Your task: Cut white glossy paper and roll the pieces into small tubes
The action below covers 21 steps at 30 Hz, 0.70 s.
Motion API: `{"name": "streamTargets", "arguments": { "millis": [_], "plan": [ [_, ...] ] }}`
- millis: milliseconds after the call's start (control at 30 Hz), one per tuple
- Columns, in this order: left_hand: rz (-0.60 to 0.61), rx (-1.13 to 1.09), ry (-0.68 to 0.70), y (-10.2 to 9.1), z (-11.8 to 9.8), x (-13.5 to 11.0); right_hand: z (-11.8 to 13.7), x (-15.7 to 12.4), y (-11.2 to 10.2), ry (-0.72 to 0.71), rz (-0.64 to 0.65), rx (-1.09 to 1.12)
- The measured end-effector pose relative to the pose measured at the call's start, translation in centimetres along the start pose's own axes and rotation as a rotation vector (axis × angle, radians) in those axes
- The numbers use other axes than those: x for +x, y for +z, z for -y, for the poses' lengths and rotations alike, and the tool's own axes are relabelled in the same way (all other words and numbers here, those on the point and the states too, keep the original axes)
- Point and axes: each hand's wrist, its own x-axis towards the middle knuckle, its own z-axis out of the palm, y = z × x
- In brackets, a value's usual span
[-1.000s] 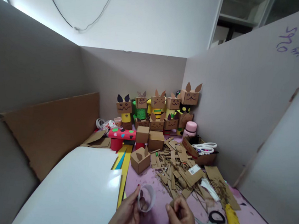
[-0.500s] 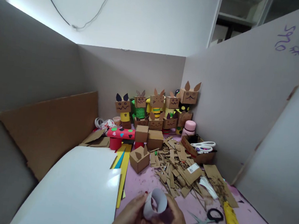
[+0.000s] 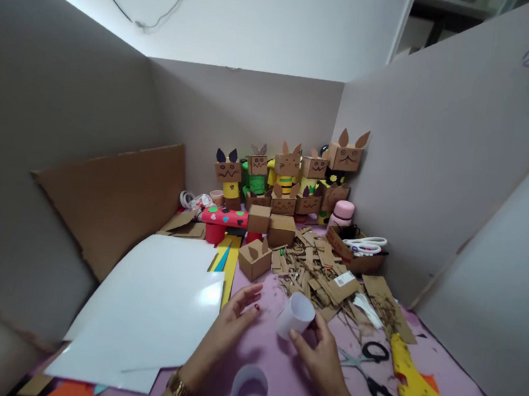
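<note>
The right hand (image 3: 318,355) grasps a small white paper ring rolled into a short tube (image 3: 296,315), fingertips pinching its lower rim and holding it tilted just above the pink-covered desk (image 3: 284,370), close to the pile of brown cardboard scraps (image 3: 313,275). The left hand (image 3: 227,326) is released, fingers spread and empty, resting beside the large white sheet of card (image 3: 148,312) and apart from the tube. A second white paper ring (image 3: 250,390) stands on the desk between the wrists, and black-handled scissors (image 3: 376,373) lie next to a yellow glue gun (image 3: 424,388) on the right.
</note>
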Motion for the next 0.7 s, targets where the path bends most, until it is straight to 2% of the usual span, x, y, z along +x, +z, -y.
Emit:
{"name": "streamTargets", "arguments": {
  "millis": [167, 233, 300, 400, 500, 600, 700],
  "plan": [
    [0.173, -0.008, -0.03, -1.5, 1.1, -4.7, 1.0, -1.2, -1.7, 0.026, 0.056, -0.022],
    [0.266, 0.035, -0.042, -2.3, 2.2, -7.0, 2.0, -2.5, -2.6, 0.027, 0.151, -0.078],
    [0.321, 0.102, -0.071, -2.7, 3.1, -8.7, 3.0, -4.1, -3.4, 0.023, 0.298, -0.149],
    [0.347, 0.179, -0.089, -2.3, 3.9, -9.9, 3.8, -6.4, -4.1, 0.041, 0.447, -0.153],
    [0.279, 0.172, -0.087, -1.0, 3.9, -10.0, 3.6, -7.9, -4.2, 0.059, 0.484, -0.112],
    [0.114, 0.135, -0.08, 0.3, 4.2, -10.1, 2.4, -8.5, -4.1, 0.058, 0.492, -0.08],
    [-0.01, 0.178, -0.066, 1.1, 4.9, -10.7, 0.9, -8.8, -4.1, 0.094, 0.452, -0.148]
  ]
}}
